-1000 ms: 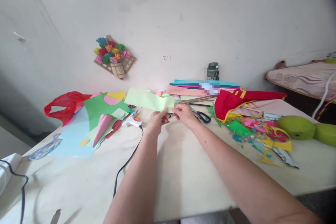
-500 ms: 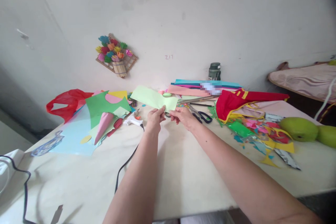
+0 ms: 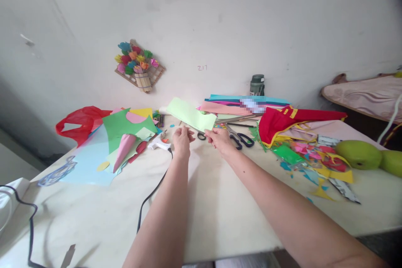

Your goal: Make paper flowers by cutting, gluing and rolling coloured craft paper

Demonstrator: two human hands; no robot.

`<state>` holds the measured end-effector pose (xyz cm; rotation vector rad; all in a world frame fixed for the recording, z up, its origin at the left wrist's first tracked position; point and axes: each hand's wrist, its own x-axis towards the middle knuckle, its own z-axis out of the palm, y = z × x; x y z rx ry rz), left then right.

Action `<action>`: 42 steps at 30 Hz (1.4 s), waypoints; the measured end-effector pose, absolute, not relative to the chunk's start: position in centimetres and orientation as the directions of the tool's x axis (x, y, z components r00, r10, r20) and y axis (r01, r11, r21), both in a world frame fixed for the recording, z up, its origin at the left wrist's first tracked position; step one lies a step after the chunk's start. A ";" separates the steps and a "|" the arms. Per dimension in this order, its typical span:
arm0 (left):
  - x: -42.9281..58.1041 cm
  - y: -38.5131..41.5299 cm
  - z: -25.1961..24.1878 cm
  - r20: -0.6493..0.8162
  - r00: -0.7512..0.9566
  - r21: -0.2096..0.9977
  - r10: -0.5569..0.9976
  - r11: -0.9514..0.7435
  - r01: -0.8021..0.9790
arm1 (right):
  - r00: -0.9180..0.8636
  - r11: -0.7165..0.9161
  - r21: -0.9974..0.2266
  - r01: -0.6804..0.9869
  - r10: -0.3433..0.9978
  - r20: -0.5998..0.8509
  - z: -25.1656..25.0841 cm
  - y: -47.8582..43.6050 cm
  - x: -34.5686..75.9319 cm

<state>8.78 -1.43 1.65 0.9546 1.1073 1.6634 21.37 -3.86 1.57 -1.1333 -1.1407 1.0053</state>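
A pale green sheet of paper (image 3: 191,114) is raised above the back middle of the table, its lower edge curved. My right hand (image 3: 218,139) pinches it at the lower right corner between thumb and fingers. To the left and just below the sheet, my left hand (image 3: 182,139) is off the paper, its fingers loosely bent and slightly apart with nothing in them. Between the hands, a small dark ring (image 3: 201,135) lies on the table. Dark-handled scissors (image 3: 245,139) rest right of my right hand, and a white glue gun (image 3: 159,144) lies left of my left hand.
Coloured paper sheets (image 3: 91,159), a pink paper cone (image 3: 124,150) and a red plastic bag (image 3: 78,127) are at the left. Paper scraps (image 3: 326,163), a red cloth (image 3: 276,123) and green fruit (image 3: 358,154) occupy the right. A black cord (image 3: 150,199) crosses the table.
My left hand has let go of the green paper and moved slightly left and down. The sheet has shifted a little right, held by my right hand alone.
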 end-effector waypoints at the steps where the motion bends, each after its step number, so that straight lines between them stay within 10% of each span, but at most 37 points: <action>1: 8.8 -1.5 1.7 0.112 -0.290 0.947 0.950 -0.190 -0.258 | 0.156 0.161 -0.987 -0.026 0.975 0.155 1.5 -3.8 21.4; 24: 6.3 -2.5 2.3 0.088 0.262 0.996 0.961 -0.089 -0.008 | 0.062 0.193 -0.973 -0.128 0.980 0.187 0.7 -4.3 20.1; 35: 7.1 -2.3 2.9 0.228 -0.098 0.942 0.969 -0.245 -0.230 | -0.006 0.184 -0.978 -0.095 0.983 0.186 0.8 -4.5 19.8; 42: 6.0 -2.0 3.3 0.244 -0.351 0.862 0.904 -0.368 -0.348 | -0.093 0.239 -0.943 0.232 0.970 0.223 0.5 -3.7 21.1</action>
